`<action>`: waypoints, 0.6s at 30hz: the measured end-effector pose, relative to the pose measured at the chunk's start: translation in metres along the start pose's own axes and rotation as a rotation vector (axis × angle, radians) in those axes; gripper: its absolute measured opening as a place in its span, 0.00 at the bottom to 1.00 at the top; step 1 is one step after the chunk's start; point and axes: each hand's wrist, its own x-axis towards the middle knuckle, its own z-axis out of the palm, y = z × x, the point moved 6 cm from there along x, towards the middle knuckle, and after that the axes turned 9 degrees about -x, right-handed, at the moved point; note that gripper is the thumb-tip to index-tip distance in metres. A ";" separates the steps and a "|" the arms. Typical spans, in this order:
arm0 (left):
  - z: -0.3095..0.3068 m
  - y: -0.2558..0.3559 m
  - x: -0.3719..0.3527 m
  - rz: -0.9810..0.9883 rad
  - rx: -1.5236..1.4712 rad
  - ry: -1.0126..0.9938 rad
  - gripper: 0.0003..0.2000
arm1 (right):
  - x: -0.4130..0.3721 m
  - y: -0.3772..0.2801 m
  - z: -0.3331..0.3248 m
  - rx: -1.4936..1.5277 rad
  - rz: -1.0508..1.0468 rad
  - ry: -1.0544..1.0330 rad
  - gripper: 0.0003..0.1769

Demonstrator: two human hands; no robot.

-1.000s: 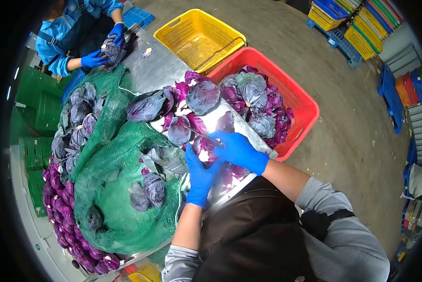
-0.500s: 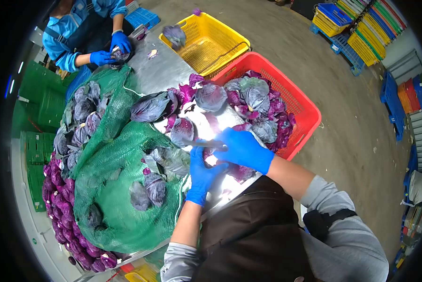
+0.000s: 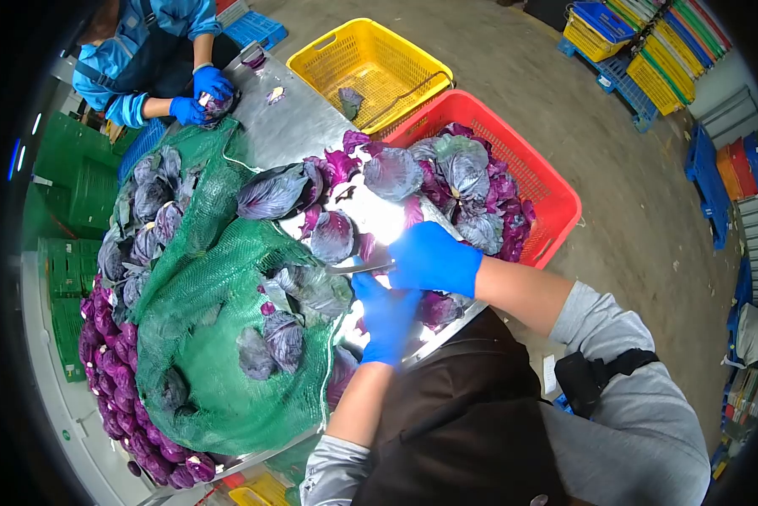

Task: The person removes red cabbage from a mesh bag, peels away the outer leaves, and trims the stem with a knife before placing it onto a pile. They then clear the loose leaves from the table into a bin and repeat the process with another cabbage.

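My right hand, in a blue glove, is closed round a knife whose blade points left. Just below the blade is my left hand, gloved in blue and smeared by motion; what its fingers hold, if anything, is hidden. Loose purple cabbage leaves lie on the metal table beyond my hands. More cabbage pieces rest on a green net at the left. Purple leaves fill much of the red crate.
A yellow crate with a leaf inside stands behind the red one. A co-worker in blue gloves handles a cabbage at the upper left. Peeled purple cabbages are piled at the far left. Stacked crates stand at the upper right.
The leaf that was in the air over the yellow crate now lies inside it. My left hand has moved right and is more blurred. The knife blade has dropped slightly.
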 end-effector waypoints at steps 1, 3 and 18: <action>0.001 0.004 0.000 0.053 0.114 0.016 0.46 | 0.003 0.001 -0.001 0.001 0.002 0.001 0.13; 0.001 0.005 0.002 0.087 0.018 0.011 0.46 | 0.006 -0.003 0.001 -0.047 -0.143 -0.101 0.13; -0.031 -0.051 -0.008 -0.384 -1.240 -0.130 0.30 | -0.043 0.053 0.056 1.687 0.787 -0.115 0.14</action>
